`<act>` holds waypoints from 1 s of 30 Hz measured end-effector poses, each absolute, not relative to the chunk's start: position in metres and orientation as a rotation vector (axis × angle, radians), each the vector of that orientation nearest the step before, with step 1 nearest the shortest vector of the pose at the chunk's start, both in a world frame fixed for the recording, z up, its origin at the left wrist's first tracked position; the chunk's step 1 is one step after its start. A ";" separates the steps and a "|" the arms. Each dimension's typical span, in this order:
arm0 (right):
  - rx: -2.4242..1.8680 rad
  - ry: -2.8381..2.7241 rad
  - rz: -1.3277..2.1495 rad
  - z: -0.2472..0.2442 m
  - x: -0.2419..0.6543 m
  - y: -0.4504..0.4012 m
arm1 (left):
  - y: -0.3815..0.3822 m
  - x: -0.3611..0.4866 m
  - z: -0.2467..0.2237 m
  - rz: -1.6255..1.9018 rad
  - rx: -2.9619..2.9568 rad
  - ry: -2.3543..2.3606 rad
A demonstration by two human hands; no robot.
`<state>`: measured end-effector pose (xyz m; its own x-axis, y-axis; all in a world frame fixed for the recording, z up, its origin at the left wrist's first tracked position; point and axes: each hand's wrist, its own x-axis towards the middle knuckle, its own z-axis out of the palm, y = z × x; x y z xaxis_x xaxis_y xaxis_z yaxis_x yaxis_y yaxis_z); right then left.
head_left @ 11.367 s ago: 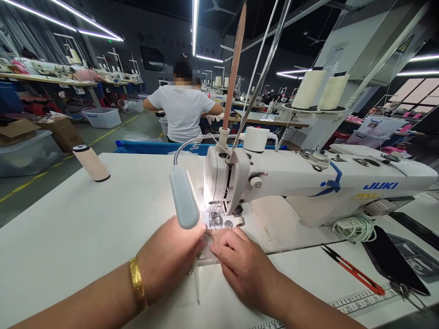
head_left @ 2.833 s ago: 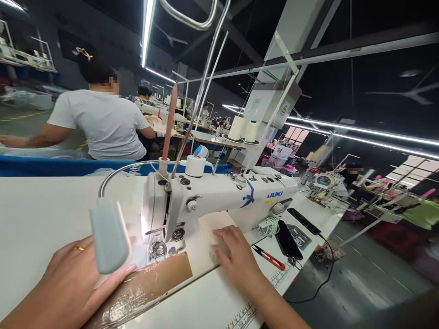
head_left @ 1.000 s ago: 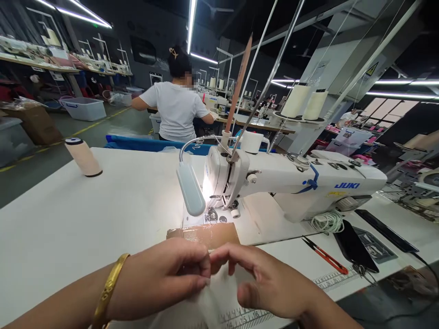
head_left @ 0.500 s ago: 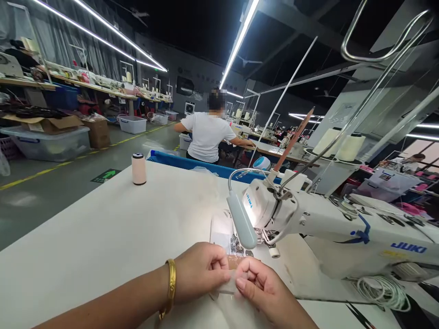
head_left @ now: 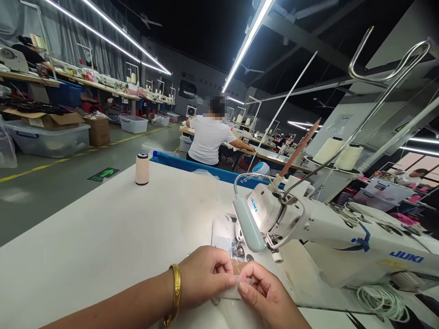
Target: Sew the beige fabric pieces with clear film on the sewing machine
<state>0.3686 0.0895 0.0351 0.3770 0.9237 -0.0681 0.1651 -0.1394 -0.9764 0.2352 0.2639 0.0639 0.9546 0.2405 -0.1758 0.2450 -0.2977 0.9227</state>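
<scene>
Both my hands meet in front of the sewing machine (head_left: 274, 210), close to its presser foot and needle plate. My left hand (head_left: 207, 276), with a gold bangle (head_left: 176, 292) at the wrist, pinches a piece of thin whitish fabric (head_left: 229, 292) between thumb and curled fingers. On the other side of the same fabric, my right hand (head_left: 262, 290) grips it between thumb and forefinger. The cloth hangs down toward me, partly hidden by the hands. A brown strip (head_left: 238, 266) shows just behind the fingertips.
A pale pink thread cone (head_left: 142, 169) stands at the table's far left. Coiled white cord (head_left: 382, 299) and dark-handled tweezers or snips (head_left: 353, 319) lie at right. Blue cloth (head_left: 206, 170) lines the back edge. Beyond it sits a person in a white shirt (head_left: 211, 139).
The view has shifted slightly. My hands stay together on the fabric, with the fingers moved only a little. The co-worker's arms have moved somewhat.
</scene>
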 end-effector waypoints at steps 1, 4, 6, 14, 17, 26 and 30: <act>-1.586 -1.005 0.888 0.036 0.368 0.090 | 0.264 0.236 0.064 0.003 1.887 0.350; -1.597 -1.017 0.855 0.040 0.367 0.090 | 0.266 0.237 0.064 -0.001 1.878 0.334; -1.591 -1.018 0.841 0.044 0.365 0.089 | 0.266 0.236 0.065 -0.013 1.871 0.318; -1.527 -0.929 0.890 0.050 0.363 0.089 | 0.270 0.236 0.069 -0.050 1.854 0.288; -1.512 -0.928 0.883 0.050 0.364 0.089 | 0.271 0.237 0.070 -0.059 1.871 0.301; -1.474 -0.856 0.885 0.050 0.364 0.091 | 0.274 0.236 0.064 -0.058 1.803 0.285; -1.419 -0.799 0.899 0.047 0.364 0.093 | 0.276 0.236 0.055 -0.062 1.781 0.285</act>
